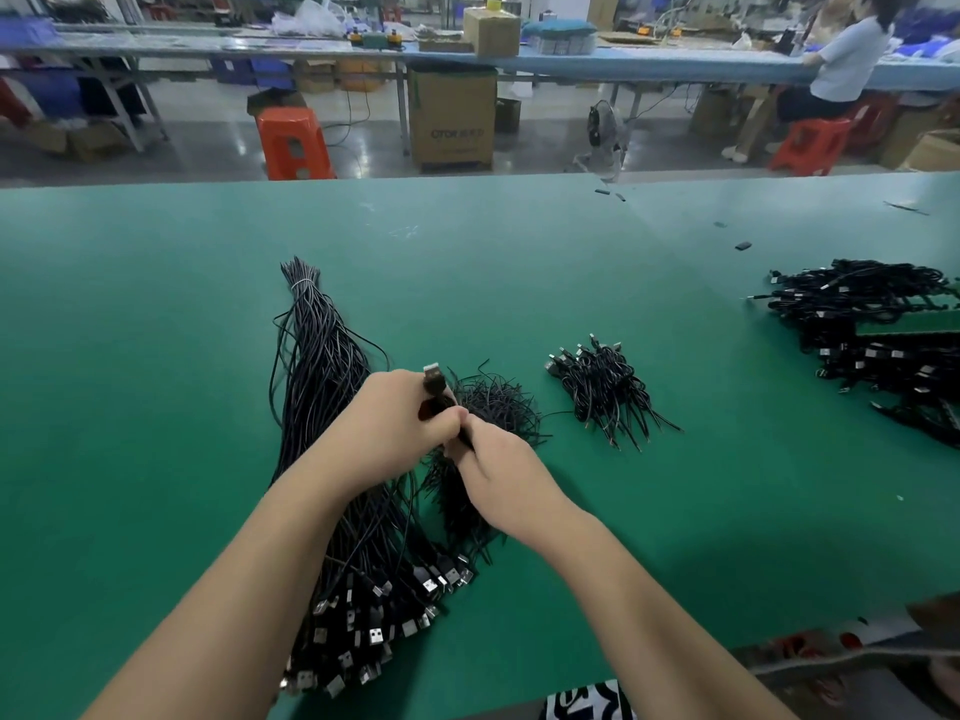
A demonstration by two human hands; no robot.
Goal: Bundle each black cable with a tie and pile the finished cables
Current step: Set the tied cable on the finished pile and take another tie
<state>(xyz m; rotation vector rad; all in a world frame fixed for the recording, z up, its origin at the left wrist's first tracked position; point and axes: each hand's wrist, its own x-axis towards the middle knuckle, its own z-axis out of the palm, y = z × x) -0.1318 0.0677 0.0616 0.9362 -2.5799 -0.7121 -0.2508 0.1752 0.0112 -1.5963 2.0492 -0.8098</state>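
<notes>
Black cable point(435, 389) upright, plug up, both hands' fingers point(447, 426) pinching it.

On the green work table point(156, 356): long bundle of loose black USB cables point(332, 407) at left, running near to far. Heap of short black wire ties point(493, 402) just right of it. Small pile of tied black cables point(602, 392) further right. Large pile of tied black cables point(883, 330) at far right edge.

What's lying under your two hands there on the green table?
Under the left hand lies the long bunch of unbundled cables; under the right hand, a heap of black ties. The parts directly beneath the hands are hidden.
</notes>
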